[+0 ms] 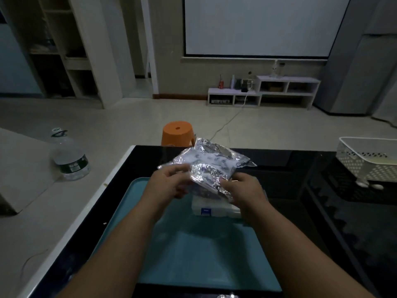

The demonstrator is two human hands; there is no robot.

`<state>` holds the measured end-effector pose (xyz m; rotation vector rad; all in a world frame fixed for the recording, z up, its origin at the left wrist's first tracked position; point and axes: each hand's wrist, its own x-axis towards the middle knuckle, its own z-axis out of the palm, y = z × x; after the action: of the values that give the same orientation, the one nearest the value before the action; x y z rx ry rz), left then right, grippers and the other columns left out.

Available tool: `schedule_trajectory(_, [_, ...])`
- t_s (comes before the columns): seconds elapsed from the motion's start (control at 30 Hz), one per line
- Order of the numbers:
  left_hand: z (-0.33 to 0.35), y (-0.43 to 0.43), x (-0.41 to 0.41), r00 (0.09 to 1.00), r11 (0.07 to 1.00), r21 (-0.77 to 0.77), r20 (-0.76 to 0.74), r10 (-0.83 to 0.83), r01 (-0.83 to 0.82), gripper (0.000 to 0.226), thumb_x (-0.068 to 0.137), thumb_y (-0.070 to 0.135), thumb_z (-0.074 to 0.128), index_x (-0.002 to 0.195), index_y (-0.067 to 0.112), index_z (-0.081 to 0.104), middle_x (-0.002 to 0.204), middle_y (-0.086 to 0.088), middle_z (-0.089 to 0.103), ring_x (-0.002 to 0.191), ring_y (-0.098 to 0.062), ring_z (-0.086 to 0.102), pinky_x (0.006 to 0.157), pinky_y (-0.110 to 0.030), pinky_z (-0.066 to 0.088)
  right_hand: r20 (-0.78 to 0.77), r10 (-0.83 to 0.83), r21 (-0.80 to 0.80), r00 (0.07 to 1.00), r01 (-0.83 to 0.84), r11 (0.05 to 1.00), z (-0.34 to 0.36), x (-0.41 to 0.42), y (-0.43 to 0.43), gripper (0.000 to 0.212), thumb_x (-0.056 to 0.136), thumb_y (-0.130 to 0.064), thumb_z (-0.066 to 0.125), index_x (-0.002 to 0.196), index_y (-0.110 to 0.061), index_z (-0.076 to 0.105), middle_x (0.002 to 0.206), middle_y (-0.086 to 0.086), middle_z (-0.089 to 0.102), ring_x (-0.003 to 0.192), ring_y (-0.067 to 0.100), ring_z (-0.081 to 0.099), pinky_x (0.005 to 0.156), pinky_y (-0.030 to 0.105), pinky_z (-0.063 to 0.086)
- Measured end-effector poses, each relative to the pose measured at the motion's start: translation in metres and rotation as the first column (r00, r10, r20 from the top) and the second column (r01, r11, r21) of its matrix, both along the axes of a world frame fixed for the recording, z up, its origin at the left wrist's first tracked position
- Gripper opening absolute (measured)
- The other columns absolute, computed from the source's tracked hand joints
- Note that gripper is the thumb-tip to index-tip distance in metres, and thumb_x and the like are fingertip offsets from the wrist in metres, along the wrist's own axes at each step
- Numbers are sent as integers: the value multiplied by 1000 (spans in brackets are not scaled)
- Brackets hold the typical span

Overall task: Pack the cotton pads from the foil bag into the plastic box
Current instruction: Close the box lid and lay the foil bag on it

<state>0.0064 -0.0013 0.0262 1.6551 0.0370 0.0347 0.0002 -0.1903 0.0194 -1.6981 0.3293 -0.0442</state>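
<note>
Foil bag [211, 162]: crinkly, probably light, slippery; left hand [169, 183] and right hand [242, 190] are pinching its near edge above the plastic box [212, 209].

Home living room; projector screen [256, 26], low shelf unit [264, 91].

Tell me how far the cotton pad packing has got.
Done: nothing visible; no cotton pads show outside the foil bag. In hand: the left hand and right hand both grip the bag above the plastic box, which sits on the teal tray; whether the bag is open cannot be told. Left: getting the pads out and into the box.
</note>
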Motion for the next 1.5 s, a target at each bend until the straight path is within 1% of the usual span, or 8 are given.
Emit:
schedule_trajectory(0.13, [-3,23,12,946,838,446,221,235,-313,18,81,39,69,97,30,66,80,9,63,75,-12,60,67,-30,46,13,133,-285,991,-124,951,1,2,-10,6,84,-12,74,88,-9,71,78,5,69,74,21,63,71,33,53])
schedule_trajectory(0.33, [-9,37,23,940,911,234,55,337,-340,42,81,48,69,102,22,44,98,1,54,88,-19,55,73,-33,43,61,310,-334,949,-273,902,6,-2,-12,12,85,-8,71,96,-5,74,90,8,75,77,12,62,74,28,51])
schedule_trajectory(0.57, [-12,32,24,935,940,50,140,327,-336,37,85,0,59,63,30,52,70,-1,54,56,-16,39,54,-30,33,102,180,-97,978,-170,981,5,1,-20,20,84,-21,74,83,-3,66,74,7,69,66,19,61,62,32,51])
schedule_trajectory(0.87, [-13,32,27,919,920,-103,81,387,-378,32,90,4,58,104,29,71,99,-7,72,60,-9,60,53,-22,46,-71,132,133,989,-121,984,-1,8,-19,17,93,-20,64,79,-11,62,80,10,55,73,23,51,52,24,48])
schedule_trajectory(1.0, [-15,38,29,938,940,94,152,312,-328,46,80,22,71,125,30,61,128,0,54,105,-16,59,77,-28,52,-83,158,150,984,-144,978,1,7,-21,10,88,5,61,86,-4,64,78,10,54,63,18,48,52,25,54])
schedule_trajectory(1.1, [-14,31,24,888,767,476,373,267,-431,42,74,27,72,116,28,66,138,-6,48,123,-27,48,103,-42,42,-62,63,216,996,-48,975,2,7,-19,10,88,7,62,85,-2,66,80,12,57,64,20,52,54,27,56])
schedule_trajectory(1.37, [-19,-21,-3,640,574,729,650,-411,-372,14,69,36,71,81,28,73,93,11,70,93,-17,61,81,-37,43,-63,168,336,984,-138,932,4,5,-8,23,86,17,54,106,14,63,100,28,65,82,24,63,75,34,58])
schedule_trajectory(1.5, [-27,-24,-4,578,472,766,641,-506,-436,18,72,23,60,86,24,72,84,4,70,79,-23,63,67,-33,43,-114,152,372,982,-100,923,8,3,-9,20,90,13,52,98,3,68,85,18,68,63,16,65,51,23,55])
